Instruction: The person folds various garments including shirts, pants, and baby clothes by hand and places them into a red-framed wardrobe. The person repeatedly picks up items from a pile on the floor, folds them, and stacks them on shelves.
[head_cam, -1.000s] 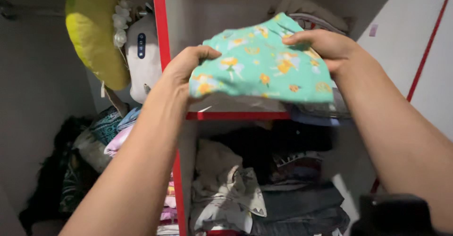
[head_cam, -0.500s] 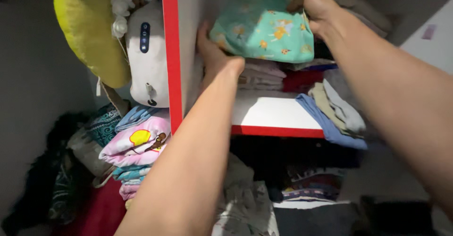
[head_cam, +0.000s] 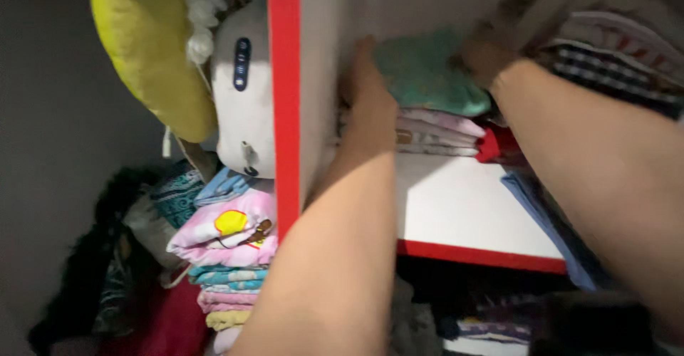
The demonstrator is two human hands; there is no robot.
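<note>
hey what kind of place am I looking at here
Most likely a home wardrobe or clothes closet. A white shelf with red edging carries a stack of folded clothes, both hands rest on a teal folded garment atop it, and more folded clothes are piled left of the red divider.

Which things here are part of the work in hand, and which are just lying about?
In hand: folded teal garment, left hand, right hand, pile of folded clothes, white shelf.
Lying about: yellow cushion, white plush toy, pink folded stack, checked clothes.

Single head-worn view, close in, facing into a wardrobe shelf (head_cam: 470, 213), tilted slightly downward
</note>
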